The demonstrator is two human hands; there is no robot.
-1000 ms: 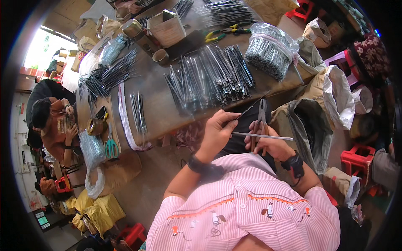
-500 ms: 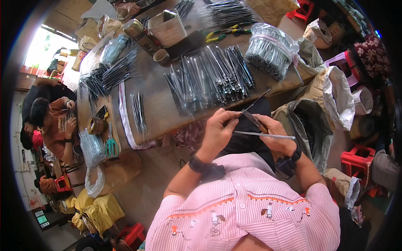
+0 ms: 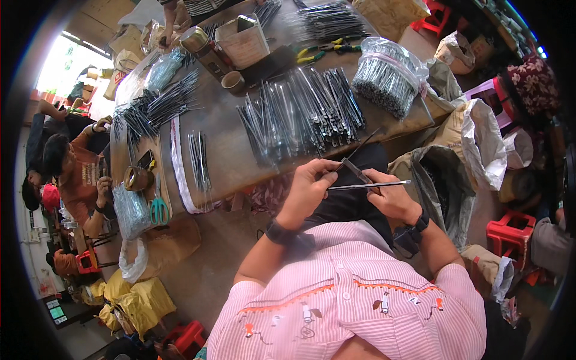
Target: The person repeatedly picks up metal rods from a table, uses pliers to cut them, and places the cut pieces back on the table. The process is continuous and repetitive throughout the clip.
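Note:
My left hand [image 3: 313, 183] and my right hand [image 3: 389, 193] meet in front of my chest, just below the table edge. Both pinch thin dark metal strips. One long strip [image 3: 369, 185] lies level between the hands and sticks out to the right. A shorter strip [image 3: 357, 171] angles up from my right fingers toward the table. Just above my hands, a wide pile of the same dark strips [image 3: 303, 114] covers the brown table [image 3: 228, 144].
A clear bag of bundled strips [image 3: 387, 75] sits at the table's right end, a cardboard box [image 3: 243, 42] and cup [image 3: 232, 81] behind, pliers [image 3: 315, 53], scissors [image 3: 158, 210] at left. Sacks [image 3: 480, 144] stand right of me; people sit at left [image 3: 72, 174].
My hands have come closer together. The pliers-like tool seen upright in my right hand a second ago is gone from view; the strips now lie between my fingers.

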